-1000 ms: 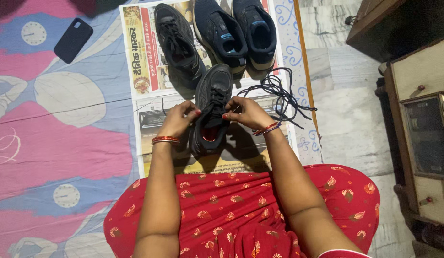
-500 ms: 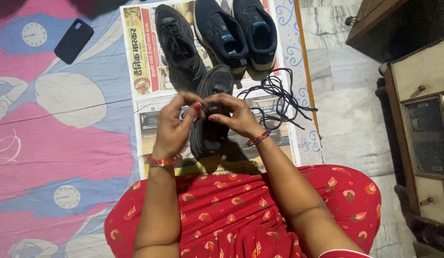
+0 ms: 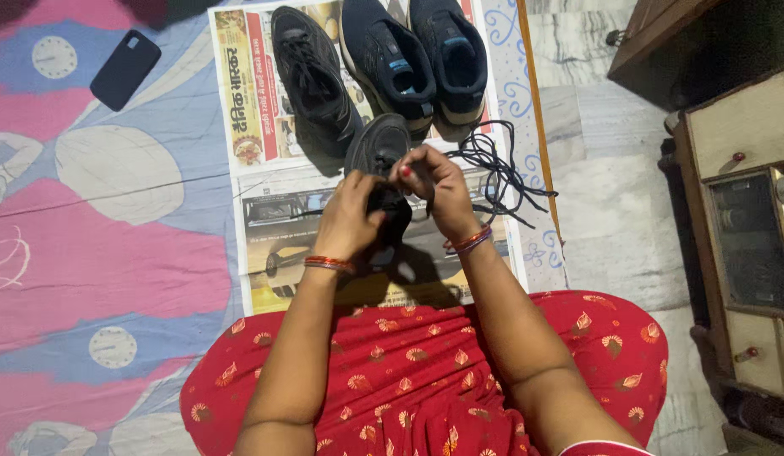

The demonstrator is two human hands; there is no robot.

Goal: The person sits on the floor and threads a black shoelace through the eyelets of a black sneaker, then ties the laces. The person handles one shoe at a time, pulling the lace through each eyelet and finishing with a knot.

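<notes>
Patterned bedsheet [image 3: 113,253] covers the floor at left; a newspaper [image 3: 274,228] lies on it. Three dark shoes [image 3: 392,59] sit at its far end. Nearer, a black shoe [image 3: 377,152]: left hand [image 3: 351,221] and right hand [image 3: 434,187] close together, pinching its lace. Loose laces [image 3: 497,173] lie right.

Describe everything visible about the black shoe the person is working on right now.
The black shoe is a dark lace-up sneaker, mesh-like on top, lying on the newspaper with its toe pointing away from the person. Both hands cover its near half: the left hand presses on it, the right hand pinches at its laces. Its sole is hidden.
</notes>
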